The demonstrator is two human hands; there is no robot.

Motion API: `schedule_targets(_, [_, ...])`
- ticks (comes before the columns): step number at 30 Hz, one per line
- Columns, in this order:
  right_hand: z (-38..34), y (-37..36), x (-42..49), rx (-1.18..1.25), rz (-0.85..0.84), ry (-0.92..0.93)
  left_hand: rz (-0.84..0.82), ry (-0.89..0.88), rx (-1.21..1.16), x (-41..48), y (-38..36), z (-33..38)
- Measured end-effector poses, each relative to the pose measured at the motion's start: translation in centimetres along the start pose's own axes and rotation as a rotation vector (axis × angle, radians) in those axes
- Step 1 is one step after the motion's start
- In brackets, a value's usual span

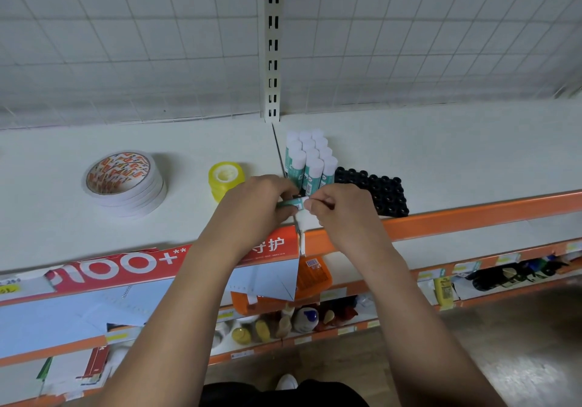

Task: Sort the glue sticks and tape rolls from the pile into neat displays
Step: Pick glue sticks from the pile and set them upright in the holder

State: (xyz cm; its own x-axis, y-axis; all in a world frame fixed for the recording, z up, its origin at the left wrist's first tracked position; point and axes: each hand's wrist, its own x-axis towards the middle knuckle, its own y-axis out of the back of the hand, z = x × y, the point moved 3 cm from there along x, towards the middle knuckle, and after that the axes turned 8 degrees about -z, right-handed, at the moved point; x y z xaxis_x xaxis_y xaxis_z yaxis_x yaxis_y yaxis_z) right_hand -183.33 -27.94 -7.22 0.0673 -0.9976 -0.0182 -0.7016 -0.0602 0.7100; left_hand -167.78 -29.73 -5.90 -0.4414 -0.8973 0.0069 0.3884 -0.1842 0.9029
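just short of the glue stick block (310,162), left hand (252,208) and right hand (341,209) gripped a loose stick (295,204) crosswise.

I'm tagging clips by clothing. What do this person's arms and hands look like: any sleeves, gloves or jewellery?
The left hand and right hand are bare: no gloves, rings, watch or bracelet show. The left forearm and right forearm are uncovered down to the picture's lower edge, so no sleeve is in view.
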Motion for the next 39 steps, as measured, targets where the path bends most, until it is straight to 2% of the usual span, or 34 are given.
schedule_targets(5, [0.6,0.6,0.2,0.038,0.005,-0.027,-0.015,0.067,-0.052,-0.3,0.4,-1.2])
schedule_targets(10, [0.4,0.3,0.3,-0.035,0.021,-0.014,0.196,0.019,-0.221,-0.2,2.0,-0.3])
schedule_targets(16, [0.9,1.2,0.6,-0.128,0.131,-0.069,0.314,-0.014,-0.213,0.7,2.0,0.8])
schedule_targets(27, [0.9,0.9,1.9,-0.211,0.142,-0.061,0.370,-0.041,-0.152,1.5,0.7,1.6])
schedule_targets(39, [1.1,0.7,2.4,-0.266,0.175,-0.010,0.413,-0.012,-0.228,1.9,-0.3,1.5])
